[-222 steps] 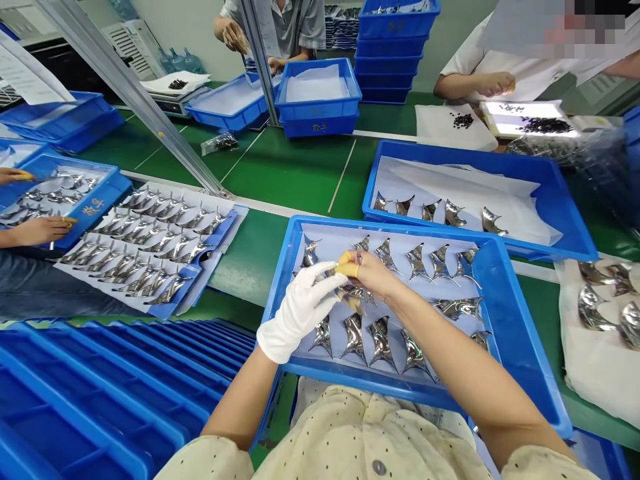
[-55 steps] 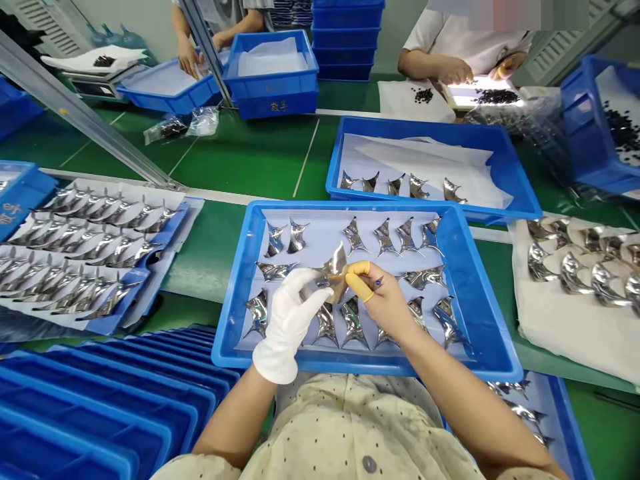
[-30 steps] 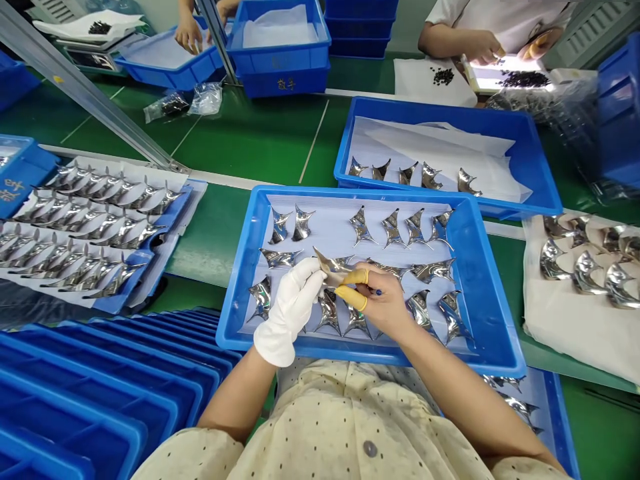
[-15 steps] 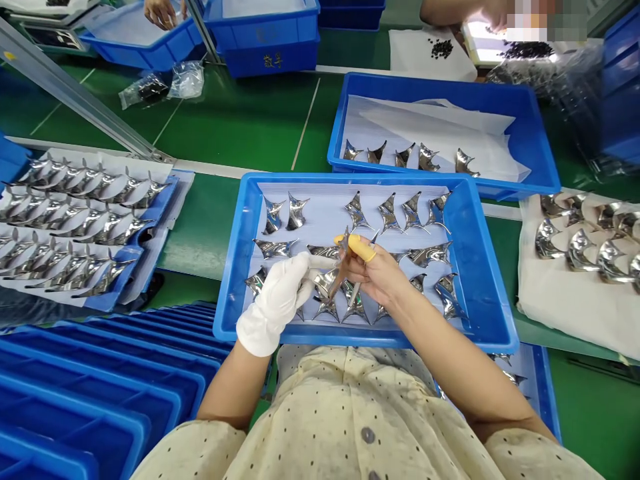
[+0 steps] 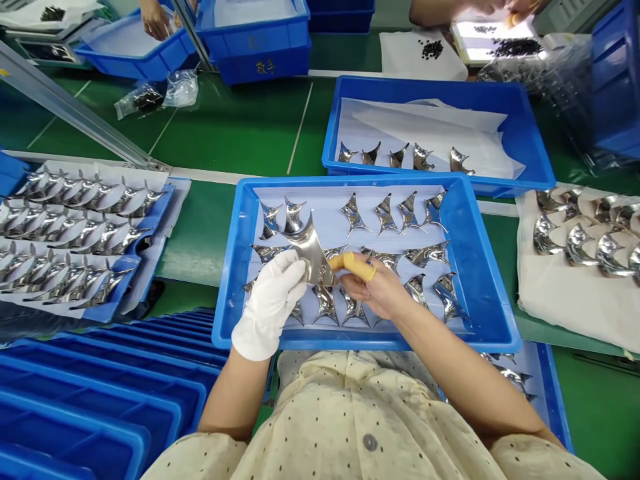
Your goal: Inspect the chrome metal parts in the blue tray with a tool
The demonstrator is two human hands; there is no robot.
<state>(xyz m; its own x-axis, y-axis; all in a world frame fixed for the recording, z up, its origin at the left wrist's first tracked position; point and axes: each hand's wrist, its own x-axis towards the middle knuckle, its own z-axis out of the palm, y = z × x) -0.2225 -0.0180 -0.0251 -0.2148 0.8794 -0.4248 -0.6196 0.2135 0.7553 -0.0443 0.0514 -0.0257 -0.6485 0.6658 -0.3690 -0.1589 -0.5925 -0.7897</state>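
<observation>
Gloved left hand (image 5: 273, 303) pinches shiny metal piece (image 5: 311, 250) above blue tray (image 5: 367, 341) | right hand (image 5: 373, 283) at its edge, grip unclear | risk: slick surface could slip, scratching laid-out pieces (image 5: 326, 305)

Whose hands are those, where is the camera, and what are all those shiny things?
There is no robot here, just a person working with their own two hands. The camera sits on the person's head and looks forward and down, so you see almost what they see. The left hand wears a white glove and holds a shiny metal piece. The right hand has yellow covers on some fingers, which are at the piece's edge. Below is a blue tray lined with pale paper, where more pointed, curved pieces lie in rows. I can't tell what they are for.
</observation>
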